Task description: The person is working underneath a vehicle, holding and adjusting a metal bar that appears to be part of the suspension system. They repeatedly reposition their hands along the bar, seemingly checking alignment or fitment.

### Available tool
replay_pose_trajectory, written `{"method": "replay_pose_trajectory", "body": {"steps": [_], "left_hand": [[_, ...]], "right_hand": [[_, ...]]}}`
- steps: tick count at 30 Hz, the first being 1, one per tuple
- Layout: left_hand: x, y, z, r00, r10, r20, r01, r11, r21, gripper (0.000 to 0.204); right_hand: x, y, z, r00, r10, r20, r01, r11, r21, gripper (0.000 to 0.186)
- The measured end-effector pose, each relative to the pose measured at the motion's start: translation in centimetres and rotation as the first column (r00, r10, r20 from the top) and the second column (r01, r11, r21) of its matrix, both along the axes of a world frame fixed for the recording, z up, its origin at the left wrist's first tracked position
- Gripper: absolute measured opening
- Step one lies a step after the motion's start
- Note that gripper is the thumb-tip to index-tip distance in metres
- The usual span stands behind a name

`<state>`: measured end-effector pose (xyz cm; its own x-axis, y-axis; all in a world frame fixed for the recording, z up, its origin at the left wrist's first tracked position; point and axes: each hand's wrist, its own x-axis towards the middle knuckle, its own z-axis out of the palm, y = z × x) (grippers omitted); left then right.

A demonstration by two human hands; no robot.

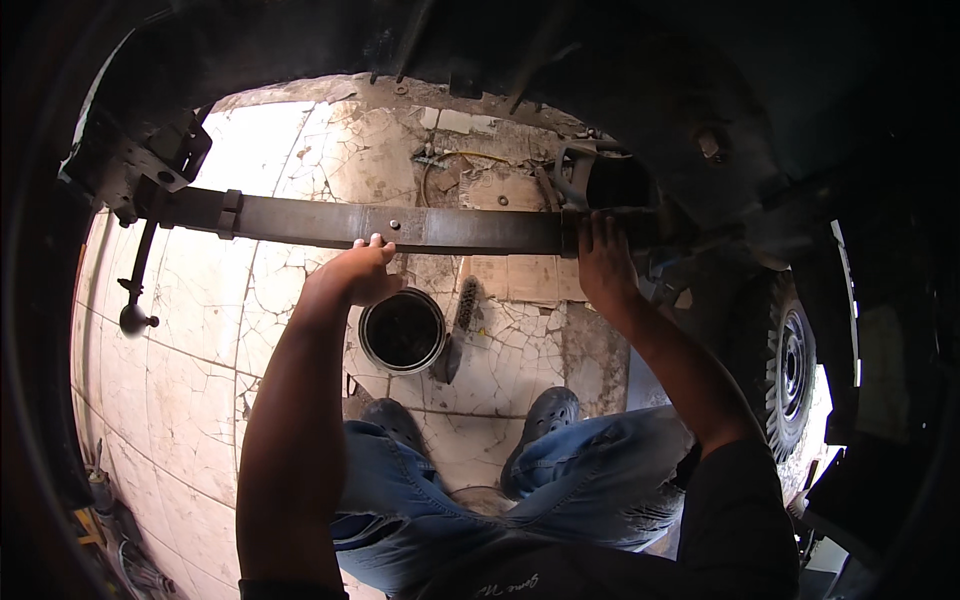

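Note:
A long dark steel leaf spring [470, 229] runs left to right in front of me, with a pale bolt end [395, 225] near its middle. My left hand [362, 272] holds its near edge just below that bolt, fingertips curled over the metal and thumb beneath. Farther right, my right hand [607, 262] is closed on the spring beside a clamp band [569, 232], its fingers laid across the top. A second clamp band [230, 214] wraps the spring toward its left end. Under my left hand, an open round can [403, 332] with a dark inside stands on the floor.
A dark-bristled brush [466, 304] lies right of the can. Cardboard [520, 277] covers part of the cracked tile floor [200, 370]. A wheel [792, 355] stands at right. Dark vehicle bodywork hangs overhead, and a bracket [178, 160] with a ball-ended rod [138, 318] is at left.

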<state>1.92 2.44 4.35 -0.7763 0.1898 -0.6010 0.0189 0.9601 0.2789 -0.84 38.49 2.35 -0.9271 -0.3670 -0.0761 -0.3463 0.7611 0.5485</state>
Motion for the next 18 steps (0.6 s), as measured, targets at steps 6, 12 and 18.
{"method": "replay_pose_trajectory", "body": {"steps": [6, 12, 18], "left_hand": [[-0.3, 1.3, 0.9, 1.000, 0.018, 0.023, -0.017, 0.999, -0.042, 0.075], [-0.5, 0.7, 0.9, 1.000, 0.014, 0.021, -0.013, 1.000, -0.026, 0.075], [-0.2, 0.5, 0.2, 1.000, 0.026, 0.002, -0.026, 0.999, -0.029, 0.076]], "right_hand": [[-1.3, 0.6, -0.7, 0.998, 0.028, -0.060, -0.029, 0.999, -0.022, 0.058], [-2.0, 0.4, 0.2, 1.000, 0.016, -0.021, -0.016, 0.999, -0.039, 0.059], [0.9, 0.6, -0.3, 1.000, 0.013, 0.026, -0.013, 1.000, 0.006, 0.059]]}}
